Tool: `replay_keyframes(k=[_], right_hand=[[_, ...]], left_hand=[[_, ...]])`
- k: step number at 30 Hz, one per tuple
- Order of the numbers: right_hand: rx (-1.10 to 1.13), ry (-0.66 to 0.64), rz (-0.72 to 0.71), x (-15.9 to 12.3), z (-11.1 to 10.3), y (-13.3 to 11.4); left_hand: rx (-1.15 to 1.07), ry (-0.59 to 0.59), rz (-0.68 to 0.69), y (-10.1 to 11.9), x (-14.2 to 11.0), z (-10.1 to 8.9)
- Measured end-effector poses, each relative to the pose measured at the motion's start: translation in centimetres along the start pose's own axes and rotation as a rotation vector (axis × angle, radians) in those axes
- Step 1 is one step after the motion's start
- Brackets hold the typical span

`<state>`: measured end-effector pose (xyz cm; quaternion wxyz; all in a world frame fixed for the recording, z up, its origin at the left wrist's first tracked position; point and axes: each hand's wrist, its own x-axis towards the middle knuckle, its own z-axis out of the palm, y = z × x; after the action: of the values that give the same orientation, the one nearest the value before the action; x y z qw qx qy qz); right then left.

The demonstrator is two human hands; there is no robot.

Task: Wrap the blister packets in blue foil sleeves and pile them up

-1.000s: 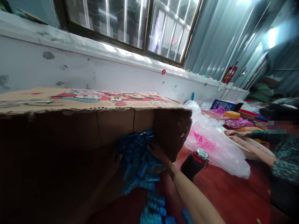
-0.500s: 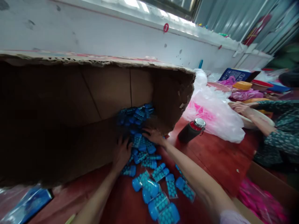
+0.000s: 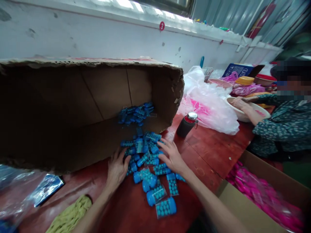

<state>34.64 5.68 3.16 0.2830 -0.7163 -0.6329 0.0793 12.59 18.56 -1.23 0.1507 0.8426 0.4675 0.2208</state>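
Observation:
Many small clear containers with blue caps and blue beads lie spread on the red table between my hands. A large cardboard box rests on its side, its mouth facing me. Inside it sits a further heap of blue containers. My left hand is at the left edge of the pile, thumb apart from the fingers, by the box's lower edge. My right hand is spread at the pile's right side, its fingertips touching the containers. Neither hand is closed round a container.
A dark bottle stands right of the box, near white and pink plastic bags. At right, a person's hands reach into a white basin. A carton of pink items is lower right; a yellow-green cloth lies lower left.
Both hands have drawn back from the box mouth towards me, and more containers lie on the table outside it. The view has shifted, bringing the cloth into sight.

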Motion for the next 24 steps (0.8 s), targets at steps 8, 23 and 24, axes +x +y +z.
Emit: replay_keyframes(k=[8, 23, 24], right_hand=[[-0.240, -0.150, -0.067, -12.2, 2.8, -1.3], [-0.288, 0.108, -0.120, -6.6, 3.8, -1.5], [-0.258, 0.157, -0.127, -6.7, 4.0, -2.4]], left_hand=[[0.051, -0.032, -0.046, 1.9, -4.8, 1.3], [-0.155, 0.119, -0.062, 1.6, -10.5, 0.2], [-0.130, 0.150, -0.042, 1.5, -11.5, -0.2]])
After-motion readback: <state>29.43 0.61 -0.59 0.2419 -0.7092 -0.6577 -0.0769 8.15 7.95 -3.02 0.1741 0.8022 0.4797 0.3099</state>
